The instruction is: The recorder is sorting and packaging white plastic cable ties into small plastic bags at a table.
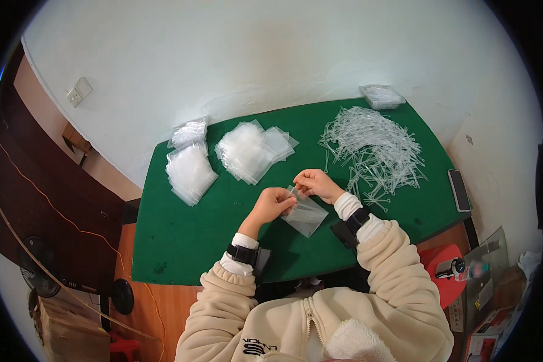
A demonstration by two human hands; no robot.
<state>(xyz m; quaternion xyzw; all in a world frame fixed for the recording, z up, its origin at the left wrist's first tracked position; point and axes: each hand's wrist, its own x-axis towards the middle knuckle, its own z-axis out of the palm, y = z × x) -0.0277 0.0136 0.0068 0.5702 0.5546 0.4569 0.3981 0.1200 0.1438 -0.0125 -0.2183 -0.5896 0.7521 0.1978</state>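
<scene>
1. i take the heap of clear sticks [374,145] as my landmark; it lies on the green table [187,253], loose and tangled, and many of the sticks end in a small ring.
2. the clear bag [308,219] is in front of me, to the left of the heap and nearer my body, flat and see-through, with its upper edge up at my fingers.
3. my left hand [270,206] is left of the heap, past the bag; its thumb and fingers are clamped on the bag's upper left part.
4. my right hand [321,186] is between the bag and the heap, its fingertips bunched close together at the bag's upper edge; whether they pinch the film or something thin, i cannot tell.
5. left of the heap, beyond my hands, lies a broad stack of bags [241,152], with a smaller fan of bags [280,143] overlapping its right side.
6. farthest left of the heap on the tabletop is another stack of bags [190,175], with a shiny packet [189,132] at its far end.
7. just behind the heap, by the wall, sits a filled clear packet [382,96].
8. right of the heap, near the table's edge, lies a phone [459,190].
9. nearer me than the heap, and to its right, stands a red stool [443,292] beside the table.
</scene>
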